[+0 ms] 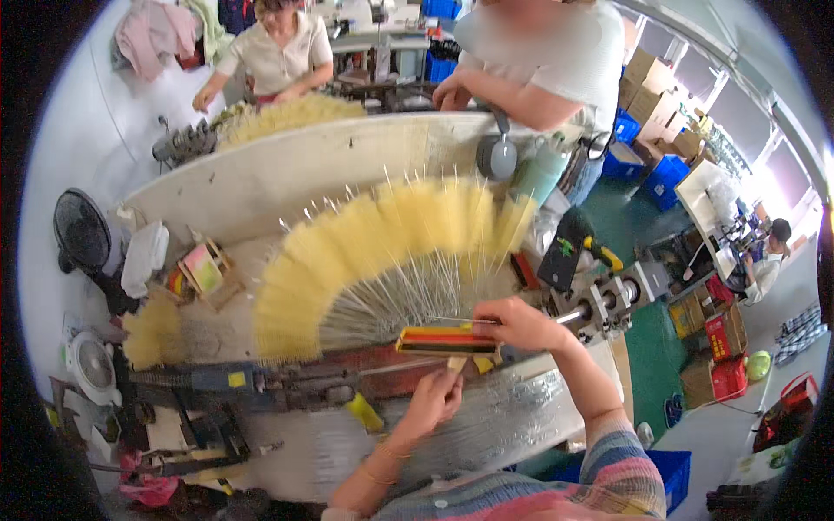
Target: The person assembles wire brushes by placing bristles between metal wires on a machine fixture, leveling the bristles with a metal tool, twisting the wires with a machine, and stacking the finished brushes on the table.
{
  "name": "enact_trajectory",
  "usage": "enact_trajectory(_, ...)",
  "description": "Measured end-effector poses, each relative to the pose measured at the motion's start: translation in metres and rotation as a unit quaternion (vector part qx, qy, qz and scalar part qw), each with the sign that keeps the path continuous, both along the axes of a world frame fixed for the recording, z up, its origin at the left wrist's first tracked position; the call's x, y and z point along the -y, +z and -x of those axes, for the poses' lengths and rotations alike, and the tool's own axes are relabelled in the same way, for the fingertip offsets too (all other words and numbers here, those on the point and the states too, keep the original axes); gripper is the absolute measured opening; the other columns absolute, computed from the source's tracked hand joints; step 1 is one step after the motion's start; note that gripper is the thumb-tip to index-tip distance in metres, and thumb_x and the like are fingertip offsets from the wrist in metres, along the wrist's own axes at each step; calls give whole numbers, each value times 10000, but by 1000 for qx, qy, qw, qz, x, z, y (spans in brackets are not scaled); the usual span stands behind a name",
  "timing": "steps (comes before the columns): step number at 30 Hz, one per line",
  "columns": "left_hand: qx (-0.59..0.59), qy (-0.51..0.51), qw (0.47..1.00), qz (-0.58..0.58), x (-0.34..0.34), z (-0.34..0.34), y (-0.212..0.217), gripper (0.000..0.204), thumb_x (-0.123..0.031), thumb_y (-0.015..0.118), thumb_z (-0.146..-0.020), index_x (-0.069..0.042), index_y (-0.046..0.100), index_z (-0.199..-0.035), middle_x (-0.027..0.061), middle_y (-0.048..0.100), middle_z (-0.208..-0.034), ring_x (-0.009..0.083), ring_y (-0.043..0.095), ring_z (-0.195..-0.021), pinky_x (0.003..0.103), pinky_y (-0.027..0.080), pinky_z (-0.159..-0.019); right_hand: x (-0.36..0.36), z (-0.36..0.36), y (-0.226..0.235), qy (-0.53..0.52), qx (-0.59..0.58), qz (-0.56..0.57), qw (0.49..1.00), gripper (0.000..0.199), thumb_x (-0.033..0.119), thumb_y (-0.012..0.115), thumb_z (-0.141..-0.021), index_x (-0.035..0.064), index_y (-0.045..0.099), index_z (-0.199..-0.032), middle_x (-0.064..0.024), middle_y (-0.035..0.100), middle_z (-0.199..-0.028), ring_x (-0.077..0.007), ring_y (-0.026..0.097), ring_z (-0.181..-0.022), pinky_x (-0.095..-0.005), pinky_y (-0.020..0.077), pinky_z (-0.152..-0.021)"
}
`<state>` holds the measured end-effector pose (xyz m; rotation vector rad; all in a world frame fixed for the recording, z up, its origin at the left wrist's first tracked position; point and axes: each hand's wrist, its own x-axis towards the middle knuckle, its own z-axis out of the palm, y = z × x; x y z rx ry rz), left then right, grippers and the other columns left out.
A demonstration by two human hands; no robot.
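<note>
A wide fan of thin metal wires tipped with fluffy yellow fibre (382,252) spreads over the workbench. The wires gather into a flat multicoloured clamp bar (447,339) near the bench's front. My right hand (519,323) grips the right end of that bar. My left hand (432,401) pinches a small wooden stub under the bar, fingers closed on it. Both forearms come in from the lower edge, the right one in a striped sleeve.
A metal machine with rollers (608,304) stands right of the bar. A long rail tool (261,382) lies at the front left. Yellow fibre bundles (155,334) and a small wooden box (204,271) sit left. Two other people (278,52) work behind the partition (287,165).
</note>
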<state>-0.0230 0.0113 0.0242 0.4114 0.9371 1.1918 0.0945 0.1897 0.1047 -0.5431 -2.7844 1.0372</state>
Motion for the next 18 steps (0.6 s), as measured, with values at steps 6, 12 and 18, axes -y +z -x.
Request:
enact_trajectory(6, 137, 193, 971, -46, 28, 8, 8, 246, -281, 392, -952, -62, 467, -871, -13, 361, -570, 93, 311, -455, 237, 268, -421, 18, -13, -10, -38, -37, 5, 999, 157, 183, 568, -836, 30, 541, -854, -180, 566, -725, -376, 554, -685, -382, 441, -580)
enact_trajectory(12, 100, 195, 975, -40, 31, 5, 11, 250, -268, 351, -970, -51, 442, -886, 7, 402, -633, 101, 368, -524, 247, 314, -480, 19, -10, -15, -37, -44, -34, 998, 133, 157, 585, -822, 34, 553, -862, -166, 567, -689, -361, 564, -648, -385, 446, -563)
enact_trajectory(18, 15, 183, 983, -19, 27, 15, 17, 277, -279, 369, -960, -49, 449, -827, 13, 443, -679, 111, 408, -569, 245, 341, -486, 38, 7, -29, -69, -158, -107, 979, 302, -67, 601, -634, 30, 603, -920, -138, 607, -815, -319, 597, -716, -345, 486, -628)
